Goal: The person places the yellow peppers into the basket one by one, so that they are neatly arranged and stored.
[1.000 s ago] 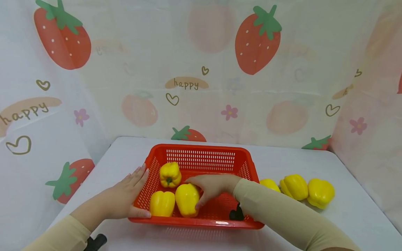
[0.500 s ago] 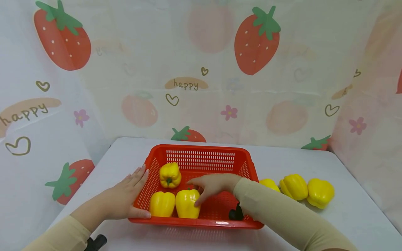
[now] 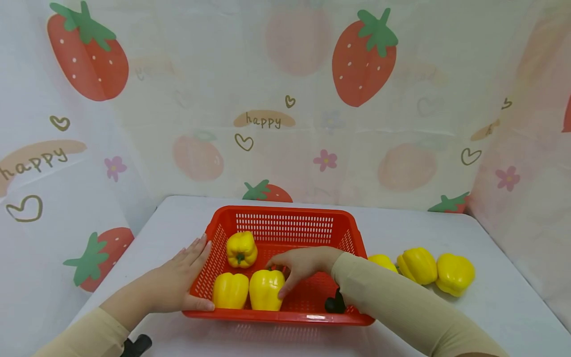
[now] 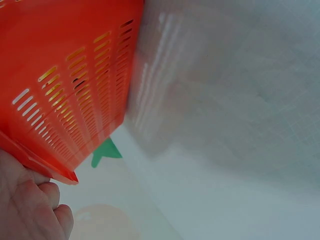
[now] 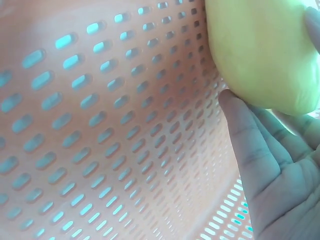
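A red plastic basket (image 3: 285, 213) with slotted walls stands on the table. My left hand (image 3: 176, 280) rests on its left rim, fingers extended and thumb along the front corner. In the left wrist view those fingers (image 4: 42, 200) lie against the rim. Inside the basket, my right hand (image 3: 305, 267) holds a yellow bell pepper (image 3: 266, 292) near the front wall, its stem end up. The right wrist view shows fingertips (image 5: 232, 102) under the pepper (image 5: 260, 50). Beside it sits another bell pepper (image 3: 230, 291), and behind them a third pepper (image 3: 241, 249) with its stem facing front.
Right of the basket, several yellow bell peppers (image 3: 456, 274) lie on the white table (image 3: 424, 228), one partly hidden by the right sleeve (image 3: 401, 297). A strawberry-printed curtain (image 3: 285, 163) encloses the back and sides.
The right hand's pepper has turned within the basket, so its stem end now shows at the top and it stands more upright. The left hand stays where it was.
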`<state>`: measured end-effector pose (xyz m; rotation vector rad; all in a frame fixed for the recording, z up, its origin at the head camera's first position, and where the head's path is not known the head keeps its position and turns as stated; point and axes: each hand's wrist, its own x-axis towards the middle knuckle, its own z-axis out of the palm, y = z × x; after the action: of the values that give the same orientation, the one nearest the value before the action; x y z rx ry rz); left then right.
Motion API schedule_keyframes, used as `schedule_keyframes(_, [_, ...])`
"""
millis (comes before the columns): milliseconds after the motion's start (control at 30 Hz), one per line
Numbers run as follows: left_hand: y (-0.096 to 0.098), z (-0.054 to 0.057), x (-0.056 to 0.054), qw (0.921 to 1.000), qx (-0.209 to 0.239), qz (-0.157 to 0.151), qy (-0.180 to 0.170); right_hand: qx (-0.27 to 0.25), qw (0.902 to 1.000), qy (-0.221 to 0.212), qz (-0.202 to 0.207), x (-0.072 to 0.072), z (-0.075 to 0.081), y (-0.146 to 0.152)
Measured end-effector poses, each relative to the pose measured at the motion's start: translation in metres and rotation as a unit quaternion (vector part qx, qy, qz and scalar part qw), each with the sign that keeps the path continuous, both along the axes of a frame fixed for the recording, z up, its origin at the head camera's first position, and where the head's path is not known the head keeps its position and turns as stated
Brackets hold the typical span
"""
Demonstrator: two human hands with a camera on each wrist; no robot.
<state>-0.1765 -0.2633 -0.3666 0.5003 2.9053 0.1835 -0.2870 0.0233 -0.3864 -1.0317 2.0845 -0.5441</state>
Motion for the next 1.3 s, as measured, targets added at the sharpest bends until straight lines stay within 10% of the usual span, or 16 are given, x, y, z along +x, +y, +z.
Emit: schedule_keyframes(1300, [-0.001, -0.003, -0.001, 1.0000, 0.000, -0.003, 0.003, -0.095, 0.9887, 0.058, -0.101, -0.007, 0.064, 0.052])
